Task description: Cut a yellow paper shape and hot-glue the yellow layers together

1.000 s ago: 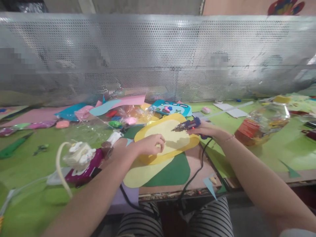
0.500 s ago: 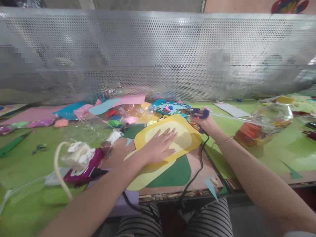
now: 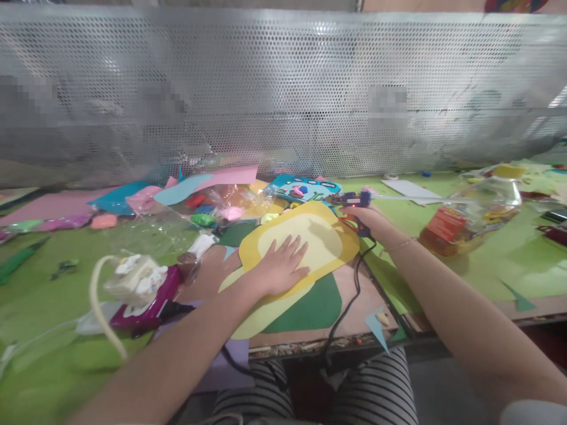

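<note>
My left hand (image 3: 281,265) lies flat, fingers stretched, on a pale yellow foam oval (image 3: 316,239) glued onto a darker yellow rounded sheet (image 3: 343,245). Under these lie another pale yellow piece (image 3: 254,316) and a dark green sheet (image 3: 310,307). My right hand (image 3: 370,218) is closed on a blue glue gun (image 3: 352,199) at the far right edge of the yellow sheet, its clear glue stick pointing right. The gun's black cord (image 3: 349,304) runs down to the table's front edge.
A perforated metal screen (image 3: 283,88) walls off the back. Foam sheets and bags of coloured clay (image 3: 217,206) lie behind the work. A purple pouch with a white toy (image 3: 142,289) sits left; a plastic bottle (image 3: 469,218) lies right. Green scissors (image 3: 18,257) far left.
My left hand went from a loose fist to flat on the pale oval. My right hand moved the glue gun from over the yellow sheet to its far right edge.
</note>
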A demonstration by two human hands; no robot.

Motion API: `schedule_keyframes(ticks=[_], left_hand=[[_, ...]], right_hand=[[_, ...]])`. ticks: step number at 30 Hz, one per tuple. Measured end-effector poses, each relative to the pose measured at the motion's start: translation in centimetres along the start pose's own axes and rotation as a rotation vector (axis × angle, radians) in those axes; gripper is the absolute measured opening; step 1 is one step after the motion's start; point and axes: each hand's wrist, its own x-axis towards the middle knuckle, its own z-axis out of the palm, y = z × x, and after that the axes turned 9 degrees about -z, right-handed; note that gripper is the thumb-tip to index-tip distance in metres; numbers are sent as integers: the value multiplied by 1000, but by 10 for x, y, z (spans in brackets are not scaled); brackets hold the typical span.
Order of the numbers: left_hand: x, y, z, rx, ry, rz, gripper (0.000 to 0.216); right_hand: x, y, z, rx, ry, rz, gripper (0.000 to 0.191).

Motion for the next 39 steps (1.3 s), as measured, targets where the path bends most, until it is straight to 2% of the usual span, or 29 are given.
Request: schedule_keyframes(ticks=[2, 5, 12, 15, 18, 21, 24, 28, 31, 33, 39], left_hand=[[1, -2, 4, -4, -60, -20, 68], [1, -5, 4, -13, -72, -33, 68], [0, -15, -9, -4, -127, -16, 67], [-1, -17, -14, -3, -94, 3, 60], [-1, -13, -18, 11, -10, 34, 50], [-2, -7, -18, 56, 82, 27, 49], [-2, -5, -13, 73, 117, 31, 63], [0, -7, -4, 42, 22, 63, 90], [1, -10, -1, 18, -75, 49, 92], [2, -11, -2, 9, -97, 47, 92], [-4, -11, -12, -7, -51, 40, 83]], right_hand=[[-1, -1, 1, 26, -14, 23, 33], [-2, 0, 1, 4, -35, 26, 26], [-1, 4, 1, 42, -91, 52, 20], [-1, 3, 2, 69, -85, 75, 20], [1, 3, 1, 93, -21, 31, 24], [6, 3, -2, 172, 106, -73, 28], [11, 4, -8, 238, 244, -131, 28], [15, 4, -15, 217, 287, -139, 28], [14, 3, -14, 159, 262, -90, 26], [12, 2, -11, 147, 204, -30, 25], [3, 4, -4, 170, -97, 95, 23]])
